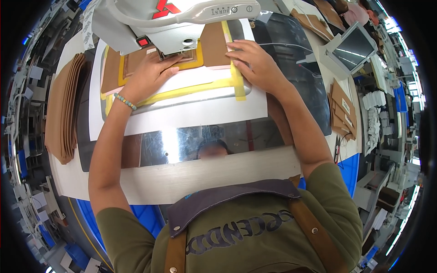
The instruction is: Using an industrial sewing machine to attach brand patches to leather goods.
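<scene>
A white sewing machine (159,22) stands over a white work table (205,177), with a stack of brown leather pieces (63,109) at the left. A flat template taped in yellow (182,88) lies under the machine head, holding a brown leather panel (214,45). The left hand (152,75) lies flat, fingers stretched, on the template beside the needle, and the right hand (252,63) presses spread fingers on its right edge.

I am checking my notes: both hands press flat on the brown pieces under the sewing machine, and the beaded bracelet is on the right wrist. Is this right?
Not quite: the head view shows the beaded bracelet on the left wrist, just behind the left hand. The rest holds.
</scene>
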The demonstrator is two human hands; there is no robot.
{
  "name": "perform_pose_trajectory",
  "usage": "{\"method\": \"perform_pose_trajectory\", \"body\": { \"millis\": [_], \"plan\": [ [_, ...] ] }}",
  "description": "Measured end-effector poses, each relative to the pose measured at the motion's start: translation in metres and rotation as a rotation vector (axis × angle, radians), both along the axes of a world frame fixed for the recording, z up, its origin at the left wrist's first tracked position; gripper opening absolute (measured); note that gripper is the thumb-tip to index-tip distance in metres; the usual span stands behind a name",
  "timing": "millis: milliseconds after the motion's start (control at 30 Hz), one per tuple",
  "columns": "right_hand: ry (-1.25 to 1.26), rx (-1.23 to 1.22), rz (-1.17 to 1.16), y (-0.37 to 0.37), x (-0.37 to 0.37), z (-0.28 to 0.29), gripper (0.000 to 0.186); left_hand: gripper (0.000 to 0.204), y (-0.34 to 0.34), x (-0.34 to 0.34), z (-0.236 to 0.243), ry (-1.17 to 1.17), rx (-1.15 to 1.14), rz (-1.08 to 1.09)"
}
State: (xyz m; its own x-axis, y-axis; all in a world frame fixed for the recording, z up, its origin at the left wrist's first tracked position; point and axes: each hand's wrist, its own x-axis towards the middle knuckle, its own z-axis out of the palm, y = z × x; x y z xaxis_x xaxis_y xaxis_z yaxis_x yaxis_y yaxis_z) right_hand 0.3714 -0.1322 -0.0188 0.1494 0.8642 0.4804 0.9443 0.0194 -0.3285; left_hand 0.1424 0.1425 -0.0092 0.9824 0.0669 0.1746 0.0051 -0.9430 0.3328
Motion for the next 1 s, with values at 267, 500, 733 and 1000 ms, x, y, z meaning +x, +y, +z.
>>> {"method": "perform_pose_trajectory", "body": {
  "millis": [267, 500, 733, 1000],
  "plan": [
    [0.045, -0.07, 0.047, 0.0, -0.002, 0.003, 0.031, 0.038, 0.046, -0.046, -0.006, -0.213, -0.038, 0.088],
    [-0.022, 0.0, 0.098, 0.003, -0.017, 0.005, 0.032, 0.044, 0.121, -0.103, -0.028, -0.136, 0.152, 0.468],
    [-0.045, -0.14, 0.192, -0.002, -0.097, 0.004, 0.043, 0.052, 0.136, -0.112, -0.043, -0.082, 0.253, 0.511],
    [0.03, -0.102, 0.042, -0.019, -0.088, 0.026, 0.044, 0.048, 0.116, -0.101, -0.028, -0.057, 0.314, 0.488]
  ]
}}
